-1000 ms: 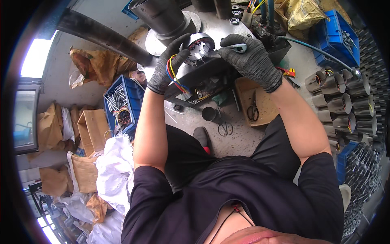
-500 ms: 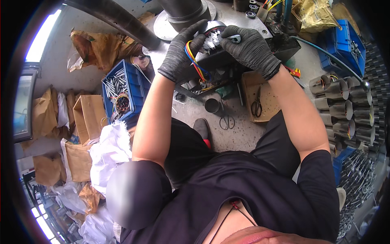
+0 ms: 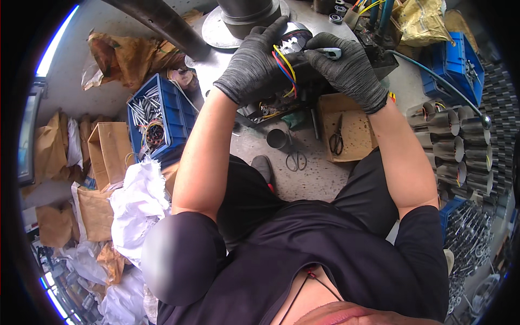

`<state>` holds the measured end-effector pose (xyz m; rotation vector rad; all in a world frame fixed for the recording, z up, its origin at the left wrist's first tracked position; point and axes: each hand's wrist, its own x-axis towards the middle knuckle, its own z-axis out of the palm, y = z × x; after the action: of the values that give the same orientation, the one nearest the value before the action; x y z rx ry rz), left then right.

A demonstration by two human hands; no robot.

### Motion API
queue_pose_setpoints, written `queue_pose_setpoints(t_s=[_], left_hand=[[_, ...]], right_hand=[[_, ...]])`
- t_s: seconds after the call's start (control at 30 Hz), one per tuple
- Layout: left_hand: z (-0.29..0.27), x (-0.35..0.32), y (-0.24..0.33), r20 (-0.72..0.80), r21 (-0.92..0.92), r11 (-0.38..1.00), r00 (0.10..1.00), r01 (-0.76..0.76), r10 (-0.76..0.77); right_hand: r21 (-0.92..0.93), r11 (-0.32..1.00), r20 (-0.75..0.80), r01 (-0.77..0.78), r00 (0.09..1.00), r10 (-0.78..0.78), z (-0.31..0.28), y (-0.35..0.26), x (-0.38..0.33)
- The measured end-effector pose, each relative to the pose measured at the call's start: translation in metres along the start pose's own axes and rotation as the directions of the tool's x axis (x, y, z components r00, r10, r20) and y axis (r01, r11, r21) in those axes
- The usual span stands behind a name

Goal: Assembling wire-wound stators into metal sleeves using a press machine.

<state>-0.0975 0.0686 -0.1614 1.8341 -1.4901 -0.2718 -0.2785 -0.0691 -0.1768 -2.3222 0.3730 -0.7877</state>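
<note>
My left hand, in a dark grey glove, grips a small motor part with red, yellow and blue wires trailing down from it. My right hand, gloved the same way, holds a thin metal tool against the top of that part. Both hands work close together above a dark block on the grey bench. The part's lower half is hidden behind my fingers.
A blue crate of metal pins sits left of my arm. Scissors lie in a shallow cardboard tray; a second pair and a small cup lie nearby. Metal cylinders are stacked at right, a blue bin beyond.
The view has tilted, so hands and bench sit higher in the picture. Both hands keep their grip on the wired part and the tool.
</note>
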Motion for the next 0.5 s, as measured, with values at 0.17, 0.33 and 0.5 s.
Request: queue_pose_setpoints(t_s=[0.17,0.33,0.5], left_hand=[[-0.005,-0.004,0.007,0.048,0.229,0.973,0.999,-0.028,0.017],[-0.008,-0.005,0.011,0.084,0.179,0.984,0.996,-0.025,0.010],[-0.005,-0.008,0.004,0.080,0.078,0.997,0.997,-0.024,0.018]], right_hand=[[-0.040,0.998,-0.011,0.039,0.999,-0.040,0.009,0.001,-0.002],[-0.031,0.999,-0.035,0.026,0.999,-0.027,0.012,0.006,-0.008],[-0.065,0.998,0.003,0.017,1.000,-0.017,0.011,0.000,-0.008]])
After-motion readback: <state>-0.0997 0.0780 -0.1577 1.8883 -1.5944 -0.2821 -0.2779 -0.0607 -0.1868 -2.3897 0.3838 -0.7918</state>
